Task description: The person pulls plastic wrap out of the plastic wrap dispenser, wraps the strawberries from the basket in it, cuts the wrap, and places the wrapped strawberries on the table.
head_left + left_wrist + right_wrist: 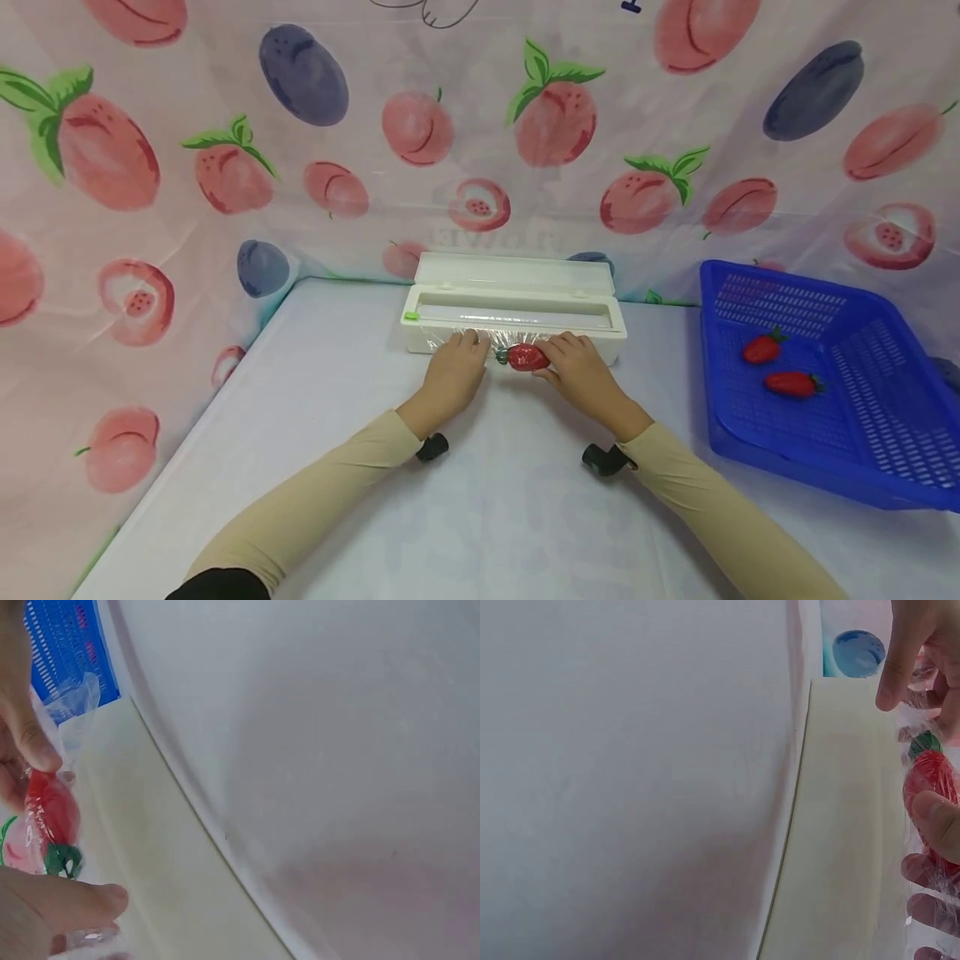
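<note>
A red strawberry (527,357) with a green leafy top, wrapped in clear cling film (491,337), is held up at the front of a white cling film dispenser (621,333). My right hand (581,371) grips the strawberry's red end through the film, thumb pressed on its side in the right wrist view. Beside the leafy top, my left hand (456,367) pinches the cling film, with fingers curled. The dispenser's lid (513,271) is raised, and a film roll (513,316) lies inside. Film hides part of the strawberry.
On the right stands a blue plastic basket (750,433) with two strawberries (792,384) in it. A green slider (411,316) sits at the dispenser's left end. Behind the white table (480,517) hangs a fruit-printed cloth (315,233).
</note>
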`<state>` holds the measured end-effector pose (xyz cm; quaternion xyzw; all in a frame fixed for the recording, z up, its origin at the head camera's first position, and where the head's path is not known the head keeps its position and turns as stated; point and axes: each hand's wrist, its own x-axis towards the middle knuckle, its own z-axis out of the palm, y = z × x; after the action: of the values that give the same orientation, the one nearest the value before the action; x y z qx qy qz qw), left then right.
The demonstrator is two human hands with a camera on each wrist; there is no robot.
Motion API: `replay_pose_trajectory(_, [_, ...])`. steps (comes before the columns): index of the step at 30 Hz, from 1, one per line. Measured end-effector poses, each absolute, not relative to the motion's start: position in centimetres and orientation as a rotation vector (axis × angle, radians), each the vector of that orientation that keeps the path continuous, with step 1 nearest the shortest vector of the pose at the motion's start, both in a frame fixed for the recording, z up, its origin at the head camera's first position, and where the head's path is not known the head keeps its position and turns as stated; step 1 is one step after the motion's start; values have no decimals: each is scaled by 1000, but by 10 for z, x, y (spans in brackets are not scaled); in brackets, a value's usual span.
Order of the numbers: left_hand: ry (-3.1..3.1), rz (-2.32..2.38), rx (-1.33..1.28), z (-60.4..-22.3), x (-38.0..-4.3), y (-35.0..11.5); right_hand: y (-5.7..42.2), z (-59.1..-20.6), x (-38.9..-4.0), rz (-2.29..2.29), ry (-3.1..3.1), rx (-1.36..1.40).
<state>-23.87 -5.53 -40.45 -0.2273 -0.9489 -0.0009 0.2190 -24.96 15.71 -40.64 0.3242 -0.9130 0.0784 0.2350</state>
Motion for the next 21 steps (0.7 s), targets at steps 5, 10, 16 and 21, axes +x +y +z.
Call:
replay_pose_trajectory(5, [-2653,22,-576,-402,-237,-55,156,-407,-250,226,-2503,897])
replay_pose_trajectory(10, [-2437,81,-726,-400,-239,-44,156,-406,-249,237,-2509,899])
replay_pose_trajectory(16, [-2335,123,-791,-400,-244,-31,157,-406,-249,252,-2532,904])
replay_pose_trajectory(21, [-2374,88,-803,-402,-246,-26,160,-407,-250,253,-2540,908])
